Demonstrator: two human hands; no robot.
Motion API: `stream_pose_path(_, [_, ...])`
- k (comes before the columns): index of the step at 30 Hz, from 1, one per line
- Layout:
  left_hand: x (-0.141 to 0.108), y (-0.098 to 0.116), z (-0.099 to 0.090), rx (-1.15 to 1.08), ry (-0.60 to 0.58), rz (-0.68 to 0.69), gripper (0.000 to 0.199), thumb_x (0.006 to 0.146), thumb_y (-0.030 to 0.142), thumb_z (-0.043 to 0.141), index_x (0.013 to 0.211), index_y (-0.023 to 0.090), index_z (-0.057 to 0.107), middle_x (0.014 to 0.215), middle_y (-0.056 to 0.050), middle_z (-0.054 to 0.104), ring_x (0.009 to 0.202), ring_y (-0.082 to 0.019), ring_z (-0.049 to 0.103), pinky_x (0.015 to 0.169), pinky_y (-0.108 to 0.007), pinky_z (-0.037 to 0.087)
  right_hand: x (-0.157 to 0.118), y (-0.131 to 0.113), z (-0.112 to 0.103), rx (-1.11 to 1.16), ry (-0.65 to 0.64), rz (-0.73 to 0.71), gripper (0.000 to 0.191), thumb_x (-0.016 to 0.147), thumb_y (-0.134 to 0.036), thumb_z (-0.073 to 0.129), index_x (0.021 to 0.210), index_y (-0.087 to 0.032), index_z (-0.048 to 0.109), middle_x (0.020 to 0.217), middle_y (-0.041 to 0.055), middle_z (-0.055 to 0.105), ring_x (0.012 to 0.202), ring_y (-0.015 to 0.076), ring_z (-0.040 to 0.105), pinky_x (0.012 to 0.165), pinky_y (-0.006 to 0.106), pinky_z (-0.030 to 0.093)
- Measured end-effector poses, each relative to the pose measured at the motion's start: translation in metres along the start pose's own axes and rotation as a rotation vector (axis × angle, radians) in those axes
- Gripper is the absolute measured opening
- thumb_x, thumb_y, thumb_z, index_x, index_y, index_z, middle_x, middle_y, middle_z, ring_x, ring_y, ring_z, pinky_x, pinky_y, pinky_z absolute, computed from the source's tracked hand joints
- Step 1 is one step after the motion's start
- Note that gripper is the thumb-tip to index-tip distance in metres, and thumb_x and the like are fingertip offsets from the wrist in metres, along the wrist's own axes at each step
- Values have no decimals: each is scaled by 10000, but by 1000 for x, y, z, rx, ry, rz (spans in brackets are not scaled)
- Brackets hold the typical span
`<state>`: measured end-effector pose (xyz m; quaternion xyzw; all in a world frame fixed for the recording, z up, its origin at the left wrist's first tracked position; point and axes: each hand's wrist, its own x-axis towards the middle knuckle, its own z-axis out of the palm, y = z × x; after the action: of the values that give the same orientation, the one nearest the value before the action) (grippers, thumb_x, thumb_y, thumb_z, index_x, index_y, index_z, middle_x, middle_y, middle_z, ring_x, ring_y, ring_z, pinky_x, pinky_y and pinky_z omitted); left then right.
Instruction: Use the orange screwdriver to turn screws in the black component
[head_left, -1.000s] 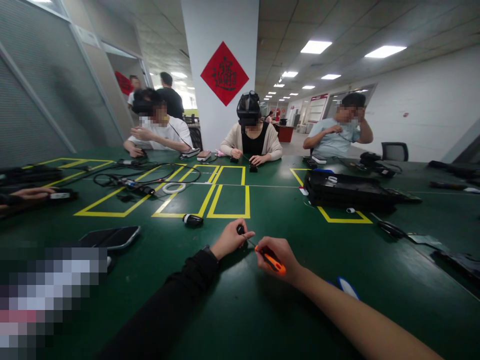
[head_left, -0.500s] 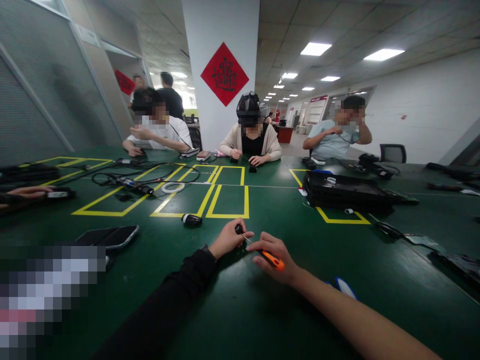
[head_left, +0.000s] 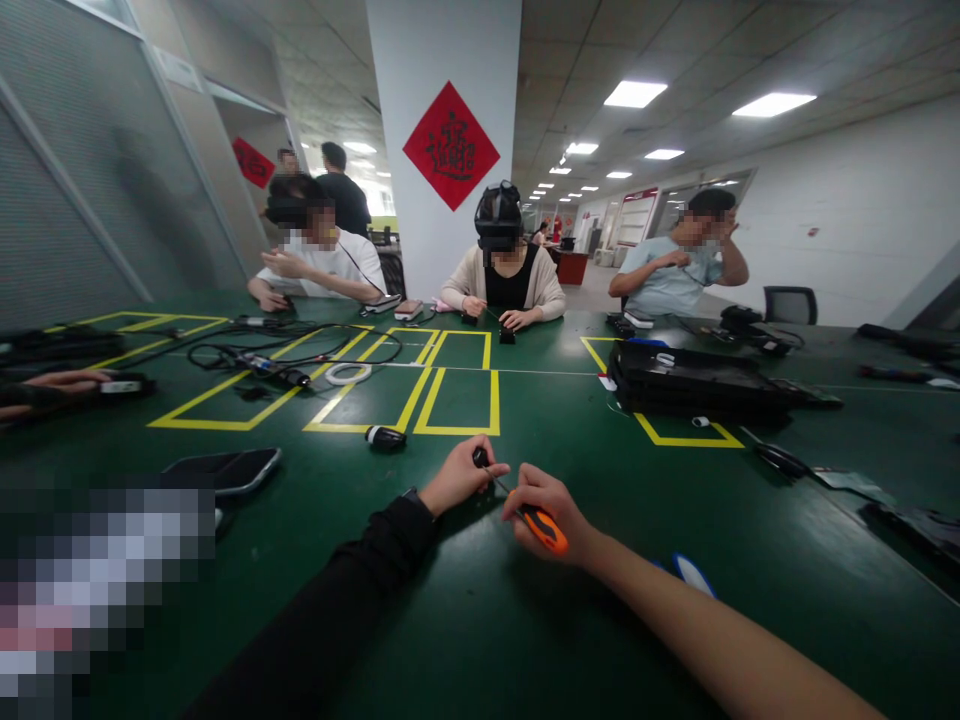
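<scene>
My left hand is closed round a small black part, most of which the fingers hide. In my right hand is an orange-and-black screwdriver, gripped by its handle. Its thin metal shaft points up and left to the black part; whether the tip touches it I cannot tell. Both hands are close together just above the green table, near its middle. Beyond my left hand lies a black cylindrical piece with a white band.
Yellow tape rectangles mark the green table. A black case stands at right, cables and a white ring at left. A phone lies near left. Several people sit opposite; another person's hand rests at far left.
The fingers of my right hand have curled in more tightly round the screwdriver handle. My left hand keeps its hold on the black part, almost unmoved.
</scene>
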<state>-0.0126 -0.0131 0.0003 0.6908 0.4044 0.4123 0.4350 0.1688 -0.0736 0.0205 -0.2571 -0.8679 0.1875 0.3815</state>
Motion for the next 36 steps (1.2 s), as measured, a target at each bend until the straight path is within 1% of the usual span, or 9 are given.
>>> stream_pose_path(6, [-1, 2, 0, 25, 0, 8, 311, 665, 396, 649, 715, 167, 445, 522, 60, 502, 376, -62, 449, 382, -172, 348, 1, -4, -7, -4, -59, 20, 155, 790, -279, 528, 897, -198, 604, 726, 8, 524, 625, 113, 482, 599, 236, 365])
stream_pose_path(10, [0, 1, 1, 28, 8, -3, 318, 672, 418, 636, 710, 169, 442, 499, 65, 490, 371, -65, 447, 378, -173, 345, -1, -1, 0, 64, 85, 153, 239, 798, -214, 495, 1036, -198, 492, 581, -56, 483, 466, 79, 411, 506, 207, 326])
stream_pose_path(12, [0, 0, 1, 27, 0, -11, 324, 665, 426, 639, 713, 168, 448, 483, 68, 483, 371, -70, 454, 380, -175, 349, -1, 0, 3, 113, 177, 200, 193, 767, -184, 517, 954, -199, 470, 540, -78, 442, 436, 73, 382, 475, 197, 308])
stream_pose_path(14, [1, -1, 0, 37, 1, -8, 331, 654, 427, 648, 711, 167, 452, 479, 67, 485, 371, -73, 460, 380, -175, 348, 0, 0, 4, 173, 206, 206, 137, 729, -155, 540, 836, -199, 465, 599, -57, 482, 475, 75, 420, 482, 193, 328])
stream_pose_path(21, [3, -3, -1, 22, 25, -20, 343, 656, 430, 648, 718, 171, 432, 517, 59, 506, 376, -72, 473, 384, -176, 356, 4, -4, -5, 176, 120, 115, 136, 651, -56, 546, 712, -176, 566, 732, -1, 497, 676, 120, 489, 631, 245, 392])
stream_pose_path(26, [2, 1, -1, 3, 12, -23, 317, 667, 400, 641, 734, 172, 432, 537, 59, 500, 394, -75, 471, 402, -182, 353, 2, 4, -10, 267, 156, 168, 94, 761, -184, 526, 803, -177, 610, 788, 18, 498, 687, 122, 493, 629, 258, 416])
stream_pose_path(29, [1, 6, -2, 59, 74, 55, 284, 643, 339, 668, 730, 163, 463, 634, 33, 540, 515, -86, 509, 513, -204, 398, 1, 11, -11, 361, 197, 266, 179, 827, -255, 451, 882, -179, 603, 788, 12, 499, 582, 89, 473, 540, 232, 418])
stream_pose_path(32, [1, 10, -4, 118, 152, 111, 259, 627, 302, 679, 732, 159, 491, 710, 14, 560, 647, -108, 517, 630, -226, 409, 3, 16, -10, 408, 288, 378, 199, 803, -304, 507, 958, -188, 553, 756, -2, 519, 541, 83, 476, 473, 207, 419])
stream_pose_path(36, [1, 9, -8, 86, 161, 83, 228, 663, 306, 644, 755, 161, 494, 732, 15, 549, 656, -105, 498, 628, -221, 394, 6, 25, -13, 391, 406, 484, 218, 733, -348, 612, 832, -173, 529, 690, -6, 554, 545, 98, 504, 462, 204, 434])
